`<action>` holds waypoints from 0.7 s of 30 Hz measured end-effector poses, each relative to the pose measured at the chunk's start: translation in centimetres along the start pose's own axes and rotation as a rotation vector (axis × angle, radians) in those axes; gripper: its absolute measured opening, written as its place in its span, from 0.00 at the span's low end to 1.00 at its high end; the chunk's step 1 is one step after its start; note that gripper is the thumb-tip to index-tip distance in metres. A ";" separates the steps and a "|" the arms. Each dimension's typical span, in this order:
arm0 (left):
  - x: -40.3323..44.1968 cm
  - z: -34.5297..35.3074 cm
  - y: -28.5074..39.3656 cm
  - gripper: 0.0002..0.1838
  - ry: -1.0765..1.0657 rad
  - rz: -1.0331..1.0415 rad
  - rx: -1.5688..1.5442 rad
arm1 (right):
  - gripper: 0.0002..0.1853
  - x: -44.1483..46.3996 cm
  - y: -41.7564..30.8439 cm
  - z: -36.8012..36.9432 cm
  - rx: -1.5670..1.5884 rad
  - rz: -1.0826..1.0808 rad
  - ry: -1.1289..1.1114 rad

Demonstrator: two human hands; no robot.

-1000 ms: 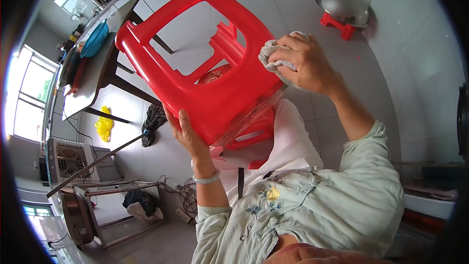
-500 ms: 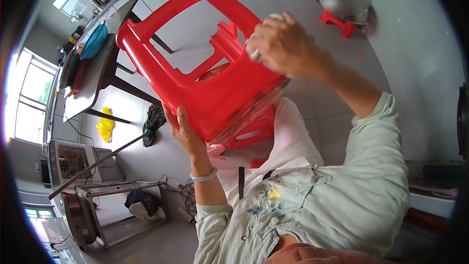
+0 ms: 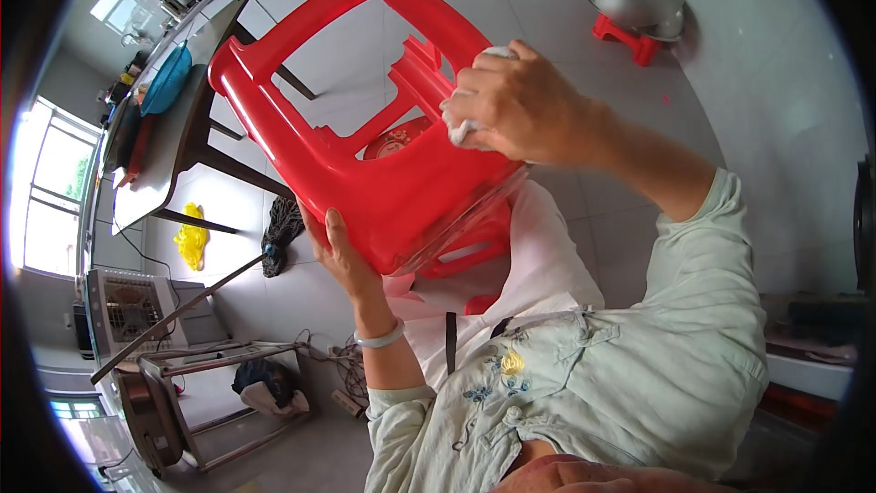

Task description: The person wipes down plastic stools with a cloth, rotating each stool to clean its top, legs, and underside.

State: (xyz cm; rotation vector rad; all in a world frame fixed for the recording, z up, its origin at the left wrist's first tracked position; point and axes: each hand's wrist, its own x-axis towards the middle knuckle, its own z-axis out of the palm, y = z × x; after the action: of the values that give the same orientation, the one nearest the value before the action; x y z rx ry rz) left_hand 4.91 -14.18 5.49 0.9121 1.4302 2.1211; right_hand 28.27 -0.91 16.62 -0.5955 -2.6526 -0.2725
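A large red plastic stool (image 3: pixel 392 192) is tilted on its side above my lap, its legs pointing up and away. My left hand (image 3: pixel 339 251) grips its lower left edge, thumb on the near side and the other fingers partly hidden behind the plastic. Bunched in my right hand (image 3: pixel 516 110) is a pale cloth (image 3: pixel 464 123), pressed against the stool's right side. Clear plastic film (image 3: pixel 470 210) hangs along the stool's lower edge. Behind that edge, part of another red stool (image 3: pixel 474 251) shows near my legs.
To the left stands a table (image 3: pixel 173 155) with a blue basin (image 3: pixel 167 78). A mop (image 3: pixel 283 228), a yellow bag (image 3: pixel 191 237) and a heater-like appliance (image 3: pixel 137 306) are below. A metal wok (image 3: pixel 634 0) rests on a small red stool (image 3: pixel 628 39) at the upper right.
My right hand has moved left with the cloth, from the stool's right edge onto its side. My left hand keeps its grip. The view has shifted slightly.
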 end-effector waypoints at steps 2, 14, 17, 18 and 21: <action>-0.2 0.1 0.3 0.34 -0.012 -0.026 -0.047 | 0.10 -0.4 1.9 0.1 -0.003 0.025 0.011; 0.1 -0.5 -0.2 0.32 -0.014 -0.021 -0.054 | 0.11 1.1 -1.1 0.0 -0.018 -0.085 -0.014; 0.0 -0.7 -0.3 0.31 -0.013 -0.014 -0.068 | 0.11 0.8 -1.1 0.5 0.009 -0.110 0.116; -0.1 -0.7 -0.2 0.31 -0.012 -0.015 -0.073 | 0.12 0.6 -1.2 0.5 0.022 -0.108 0.131; -0.1 -0.4 -0.2 0.31 -0.004 -0.017 -0.079 | 0.12 0.6 -1.0 0.4 0.051 -0.091 0.117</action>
State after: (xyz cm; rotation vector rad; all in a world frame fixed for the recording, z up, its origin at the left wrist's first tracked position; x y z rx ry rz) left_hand 4.69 -14.48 5.13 0.8710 1.3370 2.1465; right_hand 27.20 -1.52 16.40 -0.4299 -2.5693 -0.2572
